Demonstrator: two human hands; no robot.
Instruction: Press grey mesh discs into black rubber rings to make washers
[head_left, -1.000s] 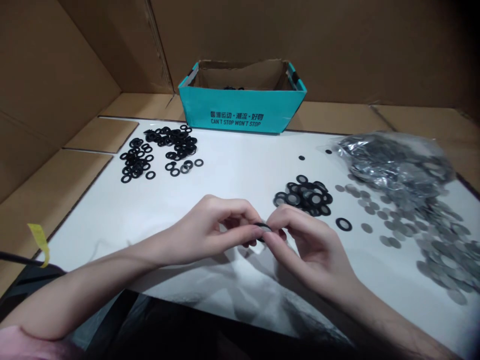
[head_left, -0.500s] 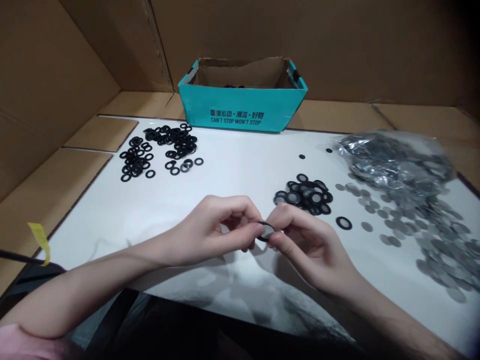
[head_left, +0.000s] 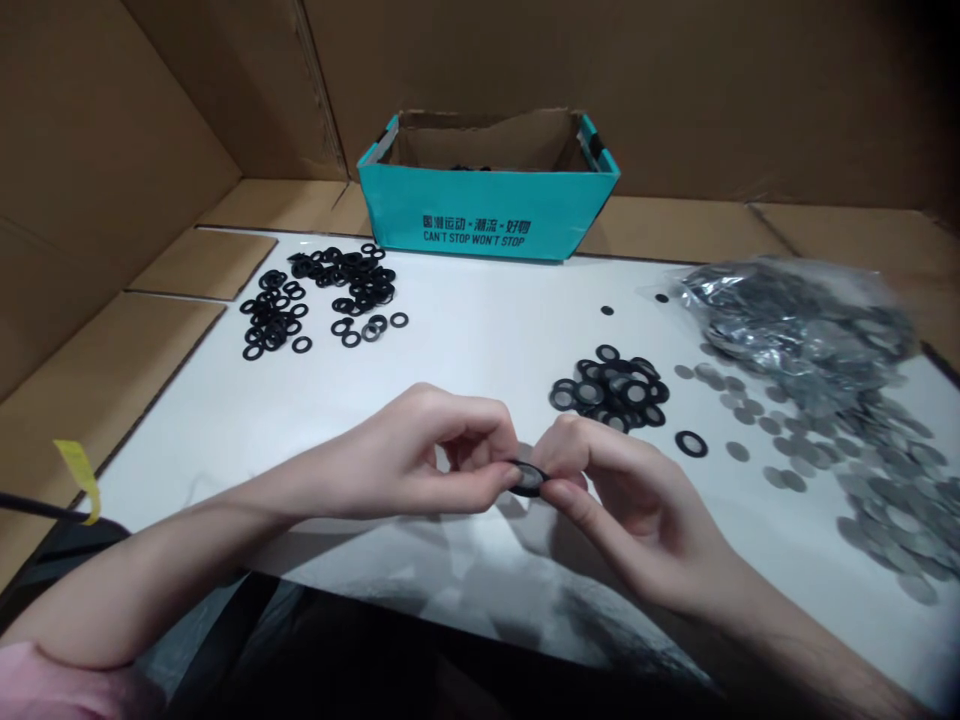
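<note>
Between the fingertips of both hands is a black rubber ring with a grey mesh disc [head_left: 529,479] in it, tilted nearly edge-on to me. My left hand [head_left: 439,450] pinches its left edge with thumb and finger. On the opposite edge, my right hand [head_left: 611,490] pinches with thumb and forefinger. Just beyond the right hand lies a pile of black rings with grey discs [head_left: 615,388], and one such ring [head_left: 691,444] sits apart to its right. Loose grey discs [head_left: 896,520] spread over the table at the right.
Plain black rings [head_left: 356,280] lie heaped at the left back of the white table [head_left: 465,345]. A teal box [head_left: 487,210] stands at the back with dark pieces inside. A clear plastic bag of discs [head_left: 795,320] rests at the right. Cardboard walls [head_left: 637,90] surround the table.
The held ring has tipped flatter towards edge-on, and both hands have dropped slightly. The piles and the box appear to stay where they were.
</note>
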